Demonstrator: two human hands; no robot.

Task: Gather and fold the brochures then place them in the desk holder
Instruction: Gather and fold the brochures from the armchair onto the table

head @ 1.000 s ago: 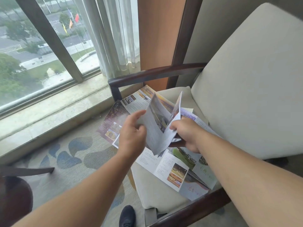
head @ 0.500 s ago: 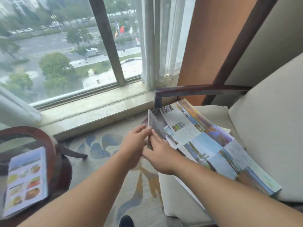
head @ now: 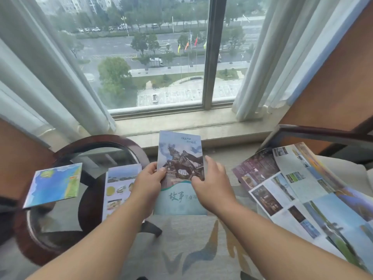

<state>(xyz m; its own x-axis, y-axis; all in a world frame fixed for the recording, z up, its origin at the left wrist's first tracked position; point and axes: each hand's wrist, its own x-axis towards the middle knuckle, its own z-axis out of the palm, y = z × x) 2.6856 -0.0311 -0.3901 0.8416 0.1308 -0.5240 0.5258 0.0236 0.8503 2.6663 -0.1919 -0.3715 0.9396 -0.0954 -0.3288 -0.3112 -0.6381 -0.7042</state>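
Note:
A folded brochure with a horse-statue cover and a teal lower band is held upright in front of me above the carpet. My left hand grips its left edge, thumb on the cover. On its right edge my right hand rests with the thumb on the cover and the fingers loosely spread. Two folded brochures lie on the round glass table: a blue map one at the left and a food-photo one partly behind my left hand. A large unfolded brochure is spread over the chair seat at right.
The round glass table with a dark wooden rim stands at left. An armchair with a dark armrest and pale cushion is at right. A window sill and curtains are ahead; patterned carpet lies below.
My view has swung left from the chair toward the window and table. The brochure, half folded a second ago, is now flat and folded, held upright by both hands between chair and table.

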